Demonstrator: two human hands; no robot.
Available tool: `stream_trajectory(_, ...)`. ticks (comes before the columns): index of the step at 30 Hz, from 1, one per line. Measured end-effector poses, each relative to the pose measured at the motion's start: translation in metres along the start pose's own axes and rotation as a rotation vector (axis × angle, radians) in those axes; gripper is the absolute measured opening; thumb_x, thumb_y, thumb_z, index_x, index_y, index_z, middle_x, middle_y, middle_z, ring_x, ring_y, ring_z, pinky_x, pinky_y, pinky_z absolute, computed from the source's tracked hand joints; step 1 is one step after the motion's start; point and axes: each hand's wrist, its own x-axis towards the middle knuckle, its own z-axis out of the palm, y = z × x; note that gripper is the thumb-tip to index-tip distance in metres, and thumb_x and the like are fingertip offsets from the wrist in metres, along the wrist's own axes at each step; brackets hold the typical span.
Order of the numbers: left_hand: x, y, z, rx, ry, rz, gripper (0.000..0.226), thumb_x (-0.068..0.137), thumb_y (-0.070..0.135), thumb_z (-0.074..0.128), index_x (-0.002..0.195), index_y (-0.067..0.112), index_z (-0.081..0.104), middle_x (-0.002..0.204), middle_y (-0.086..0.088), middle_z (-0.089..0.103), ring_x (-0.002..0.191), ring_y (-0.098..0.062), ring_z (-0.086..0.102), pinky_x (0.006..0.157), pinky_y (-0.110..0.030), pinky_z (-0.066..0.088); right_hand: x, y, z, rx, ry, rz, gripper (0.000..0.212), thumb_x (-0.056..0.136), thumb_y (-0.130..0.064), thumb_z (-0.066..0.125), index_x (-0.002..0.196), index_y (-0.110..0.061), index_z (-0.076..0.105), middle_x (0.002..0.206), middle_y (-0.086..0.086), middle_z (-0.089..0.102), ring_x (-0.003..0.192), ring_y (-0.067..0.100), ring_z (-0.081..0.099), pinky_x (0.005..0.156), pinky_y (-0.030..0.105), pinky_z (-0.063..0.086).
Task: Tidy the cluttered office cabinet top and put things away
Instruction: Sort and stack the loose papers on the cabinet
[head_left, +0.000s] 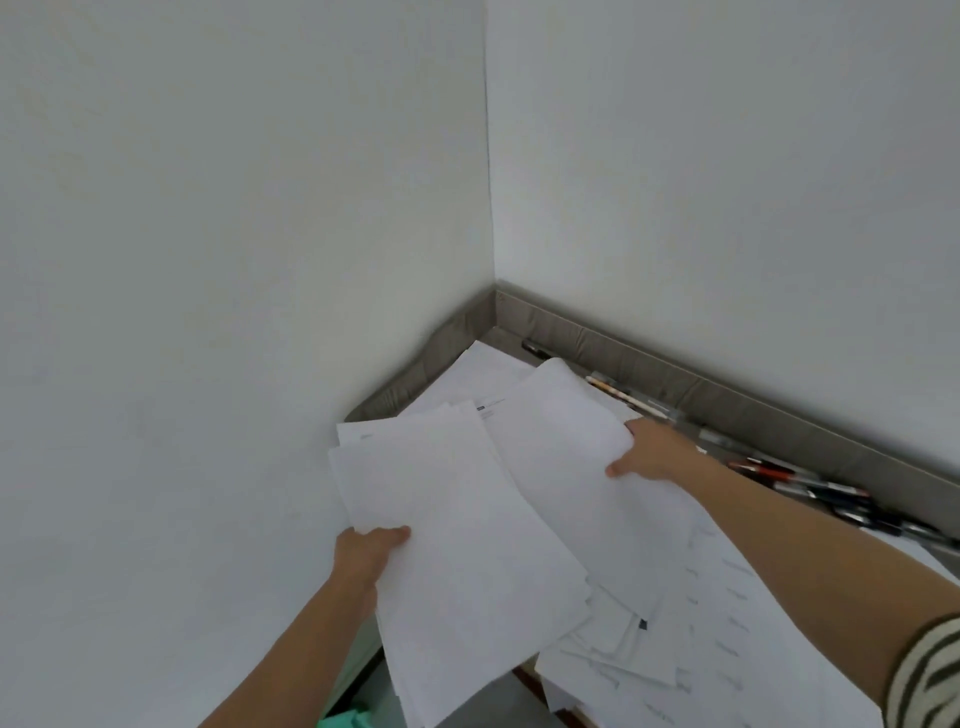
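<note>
Left hand (370, 552) gripped the paper stack (457, 545) edge; right hand (655, 451) pinched one sheet (561, 452). Pens (769, 470) lined the rim (779, 415) beyond it.

The left hand (366, 551) grips a stack of white sheets (457, 545) at its left edge. The right hand (654, 452) pinches another sheet (566, 447). Pens (800, 483) lie along the cabinet rim (649, 369).

Loose papers (649, 597) and pens (810, 486) crowd the walled corner
</note>
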Motion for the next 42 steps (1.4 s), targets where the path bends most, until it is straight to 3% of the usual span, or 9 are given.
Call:
stream_trajectory(4, 0.007, 0.022, -0.012, -0.122, -0.186, -0.022, 0.036, 0.079, -0.005, 0.069, 0.114, -0.006, 0.061, 0.111, -0.022, 0.068, 0.101, -0.039, 0.065, 0.089, -0.049, 0.052, -0.009, -0.001, -0.012, 0.593, 0.077, -0.023, 0.031, 0.079, -0.018, 0.079, 0.105, -0.004, 0.069, 0.098, 0.01, 0.072, 0.084, 0.027, 0.069, 0.078, 0.04, 0.057)
stream_trajectory(9, 0.006, 0.045, -0.015, -0.277, -0.518, -0.062, 0.038, 0.086, 0.007, 0.06, 0.124, 0.003, 0.061, 0.122, -0.018, 0.066, 0.109, -0.035, 0.065, 0.086, -0.049, 0.056, -0.034, 0.006, -0.044, 1.012, 0.008, -0.045, 0.033, 0.081, -0.002, 0.072, 0.112, -0.007, 0.063, 0.102, 0.01, 0.071, 0.09, 0.029, 0.068, 0.073, 0.038, 0.054)
stream_trajectory(14, 0.005, 0.037, 0.012, -0.205, -0.552, -0.113, 0.036, 0.086, 0.006, 0.062, 0.122, 0.001, 0.062, 0.12, -0.018, 0.067, 0.108, -0.035, 0.064, 0.085, -0.047, 0.057, -0.046, 0.025, -0.018, 1.057, -0.086, 0.109, 0.042, 0.078, -0.014, 0.078, 0.117, -0.005, 0.063, 0.101, 0.014, 0.075, 0.094, 0.034, 0.071, 0.089, 0.049, 0.055)
stream_trajectory(22, 0.011, 0.024, 0.068, 0.184, -0.476, -0.052, 0.039, 0.076, 0.003, 0.077, 0.112, -0.004, 0.065, 0.103, -0.02, 0.071, 0.096, -0.037, 0.067, 0.087, -0.05, 0.054, -0.075, 0.033, 0.021, 0.869, 0.056, 0.168, 0.043, 0.077, -0.027, 0.082, 0.109, -0.003, 0.067, 0.098, 0.01, 0.073, 0.083, 0.028, 0.072, 0.073, 0.04, 0.06)
stream_trajectory(28, 0.019, 0.037, 0.075, 0.175, -0.61, -0.042, 0.045, 0.068, 0.004, 0.078, 0.111, -0.001, 0.065, 0.108, -0.019, 0.071, 0.101, -0.038, 0.067, 0.094, -0.053, 0.05, -0.111, 0.039, 0.018, 0.768, -0.187, 0.266, 0.033, 0.087, -0.022, 0.072, 0.112, -0.005, 0.059, 0.102, 0.011, 0.067, 0.086, 0.026, 0.068, 0.065, 0.033, 0.057)
stream_trajectory(33, 0.028, 0.052, 0.092, 0.299, -0.56, 0.1, 0.045, 0.071, 0.004, 0.08, 0.113, 0.0, 0.063, 0.11, -0.018, 0.07, 0.099, -0.034, 0.067, 0.09, -0.047, 0.053, -0.117, 0.026, 0.063, 1.051, 0.011, 0.333, 0.037, 0.098, -0.025, 0.056, 0.126, -0.001, 0.054, 0.11, 0.013, 0.066, 0.097, 0.03, 0.065, 0.086, 0.042, 0.056)
stream_trajectory(36, 0.034, 0.062, 0.103, 0.423, -0.485, 0.199, 0.046, 0.075, 0.004, 0.079, 0.116, -0.001, 0.059, 0.109, -0.016, 0.067, 0.094, -0.032, 0.065, 0.084, -0.04, 0.053, -0.125, 0.012, 0.076, 0.841, -0.052, 0.246, 0.028, 0.096, -0.033, 0.057, 0.11, -0.009, 0.061, 0.105, 0.008, 0.067, 0.095, 0.025, 0.066, 0.082, 0.036, 0.057)
stream_trajectory(39, 0.034, 0.066, 0.115, 0.523, -0.467, 0.27, 0.042, 0.079, 0.002, 0.076, 0.117, -0.003, 0.06, 0.105, -0.014, 0.065, 0.088, -0.028, 0.062, 0.079, -0.035, 0.05, -0.121, 0.01, 0.072, 0.577, 0.263, 0.249, 0.032, 0.092, -0.038, 0.062, 0.114, -0.015, 0.058, 0.114, 0.003, 0.059, 0.106, 0.024, 0.06, 0.085, 0.032, 0.049)
stream_trajectory(42, 0.031, 0.065, 0.128, 0.526, -0.48, 0.246, 0.043, 0.079, 0.002, 0.076, 0.118, -0.003, 0.059, 0.101, -0.012, 0.063, 0.089, -0.03, 0.061, 0.078, -0.036, 0.051, -0.116, 0.01, 0.058, 1.031, 0.351, 0.371, 0.067, 0.089, -0.033, 0.068, 0.146, -0.015, 0.036, 0.14, 0.006, 0.045, 0.12, 0.026, 0.051, 0.09, 0.034, 0.046)
